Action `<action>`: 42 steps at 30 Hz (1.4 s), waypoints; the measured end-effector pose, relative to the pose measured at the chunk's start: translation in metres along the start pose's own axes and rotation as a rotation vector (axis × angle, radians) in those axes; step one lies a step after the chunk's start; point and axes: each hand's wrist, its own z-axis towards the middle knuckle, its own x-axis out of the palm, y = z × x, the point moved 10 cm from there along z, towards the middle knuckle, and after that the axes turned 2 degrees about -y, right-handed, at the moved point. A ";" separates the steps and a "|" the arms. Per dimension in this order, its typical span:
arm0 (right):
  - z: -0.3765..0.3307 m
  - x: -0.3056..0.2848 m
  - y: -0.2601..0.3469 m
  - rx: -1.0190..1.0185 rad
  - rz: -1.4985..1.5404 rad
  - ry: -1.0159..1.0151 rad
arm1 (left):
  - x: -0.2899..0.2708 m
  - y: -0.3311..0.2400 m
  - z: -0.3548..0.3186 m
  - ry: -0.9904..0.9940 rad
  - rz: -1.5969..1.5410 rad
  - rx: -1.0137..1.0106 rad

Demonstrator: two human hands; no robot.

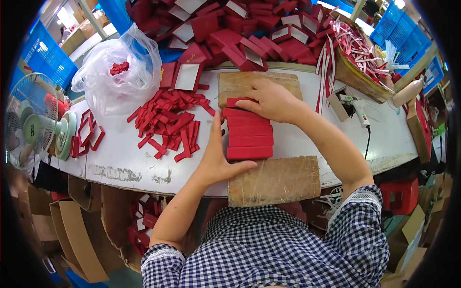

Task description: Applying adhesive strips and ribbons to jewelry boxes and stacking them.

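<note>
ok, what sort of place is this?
Probably a small box-making workshop: a heap of red boxes at the back of the table, a pile of small red strips, and blue plastic crates around it.

I'm viewing a workshop: red boxes [205,26] are lying heaped at the frame's top, red-and-white strips [353,45] are filling a bin [356,80] at upper right, and blue crates [47,55] are standing at upper left.

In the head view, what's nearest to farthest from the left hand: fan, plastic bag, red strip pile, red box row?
1. Row of red boxes: right of the left hand.
2. Pile of red strips: to its upper left.
3. Plastic bag: beyond the strips.
4. Fan: far left.
</note>
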 end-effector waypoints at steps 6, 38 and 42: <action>-0.021 -0.016 -0.014 0.056 0.352 -0.250 | 0.001 0.016 0.003 0.024 -0.048 -0.042; -0.068 0.022 -0.007 0.400 1.029 -0.484 | 0.008 0.012 0.023 -0.115 -0.708 -0.124; -0.058 -0.032 -0.054 0.275 0.549 -0.638 | -0.031 0.025 -0.007 -0.339 -0.568 -0.174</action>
